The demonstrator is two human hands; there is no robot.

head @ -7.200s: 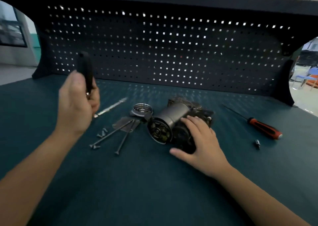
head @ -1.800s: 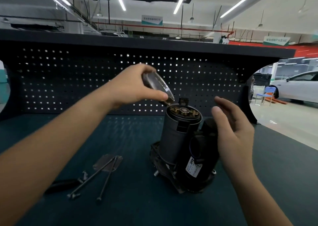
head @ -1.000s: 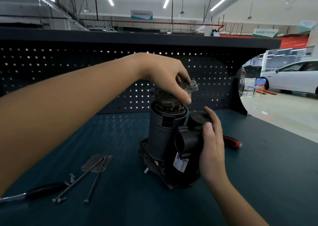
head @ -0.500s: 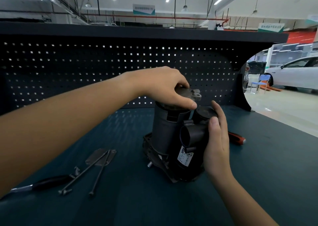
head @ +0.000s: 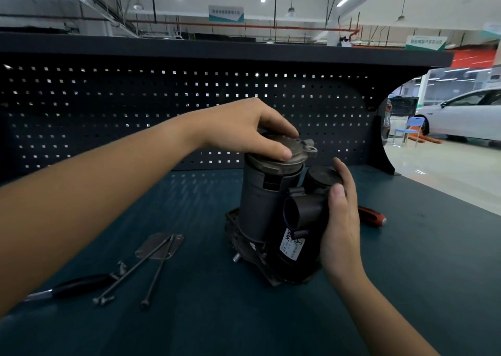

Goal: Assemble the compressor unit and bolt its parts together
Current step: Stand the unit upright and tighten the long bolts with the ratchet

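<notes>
Toward the near left corner of the surface (head: 244, 323): black-handled tool (head: 78, 288), lying flat, metal shaft running off to the left.

Just beside its tip: small screws (head: 120, 267), too blurred to count. Across the same patch: two long bolts (head: 135, 269), heads nearest, far ends resting on a thin metal plate (head: 162, 244).

Mid-surface, slightly right: compressor unit (head: 260, 214), standing on end, grey cylinder upright, black housing with a white label on its right side.

Right hand (head: 339, 220) wrapped around that black housing from the right; thumb pressed against the front, fingers curled behind, tips showing over the round black top.

On top of the cylinder: end cap (head: 295, 152), seated slightly tilted, lug with a hole sticking out to the right.

Left hand (head: 244, 130) over the cap from the left; thumb pressed along the near rim, fingers close together and curved over the top, gripping it.

Behind the right hand: red-handled screwdriver (head: 372, 218), flat, mostly hidden.

Along the far edge: dark pegboard (head: 108, 111) under a shelf.

Beyond the right end: blue chair (head: 409, 132), white car (head: 466, 117).
</notes>
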